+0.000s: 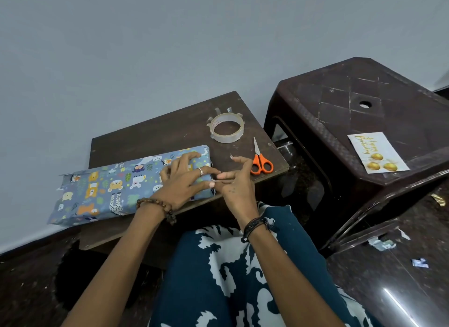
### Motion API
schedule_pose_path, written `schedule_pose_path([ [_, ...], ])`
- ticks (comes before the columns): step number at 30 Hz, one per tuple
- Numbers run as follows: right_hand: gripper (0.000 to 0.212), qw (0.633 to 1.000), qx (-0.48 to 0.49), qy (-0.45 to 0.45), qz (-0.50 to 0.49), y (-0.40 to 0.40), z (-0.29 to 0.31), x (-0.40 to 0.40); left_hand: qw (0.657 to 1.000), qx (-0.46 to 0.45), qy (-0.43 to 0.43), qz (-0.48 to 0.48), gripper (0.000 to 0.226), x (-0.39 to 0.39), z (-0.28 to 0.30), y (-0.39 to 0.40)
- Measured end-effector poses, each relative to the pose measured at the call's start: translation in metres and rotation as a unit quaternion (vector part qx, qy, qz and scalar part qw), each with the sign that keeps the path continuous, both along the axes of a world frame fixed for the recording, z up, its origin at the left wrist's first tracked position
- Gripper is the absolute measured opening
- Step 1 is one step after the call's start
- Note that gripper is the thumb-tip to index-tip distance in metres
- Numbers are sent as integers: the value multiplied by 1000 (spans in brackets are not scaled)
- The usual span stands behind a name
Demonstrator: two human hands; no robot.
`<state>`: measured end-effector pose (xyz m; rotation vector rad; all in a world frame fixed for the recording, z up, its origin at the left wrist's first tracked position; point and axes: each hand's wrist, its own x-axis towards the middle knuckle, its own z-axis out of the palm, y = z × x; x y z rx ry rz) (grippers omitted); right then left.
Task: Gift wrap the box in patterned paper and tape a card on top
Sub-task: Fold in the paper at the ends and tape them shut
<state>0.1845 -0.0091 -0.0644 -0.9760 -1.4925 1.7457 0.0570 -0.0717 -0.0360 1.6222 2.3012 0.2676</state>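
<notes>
Box [107,188] at 9 o'clock on the table [150,137], left hand [181,180] flat, fingers straight on the end flap, right hand [234,183] apparently pinching tape at 3 o'clock: best pressed down flat, card [377,152] waiting on the stool [340,95].

The left hand [181,180] hides the box's [116,188] right end fold.

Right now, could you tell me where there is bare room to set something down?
Free: the stool top behind the card, and the board between wrapped box and tape roll. Crowded: near the scissors and both hands.
</notes>
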Motion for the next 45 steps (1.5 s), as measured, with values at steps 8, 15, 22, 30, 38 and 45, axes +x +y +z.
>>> schedule_pose_path([
  [8,59,999,-22,9,31,-5,3,8,992,3,114,-60,96,-14,-7,1],
  [15,15,981,-178,74,17,1,11,11,984,45,139,-100,87,-12,-10,-1],
  [22,5,977,-197,74,-21,15,9,22,982,74,134,-109,81,-11,-12,-3],
  [30,4,977,-184,99,43,15,1,27,978,105,131,-128,61,-13,-17,-3],
  [38,8,985,-149,80,27,4,-3,19,980,78,133,-129,63,-16,-17,-2],
  [45,11,982,-166,87,-31,-6,-4,11,977,78,139,-142,67,-17,-17,-2],
])
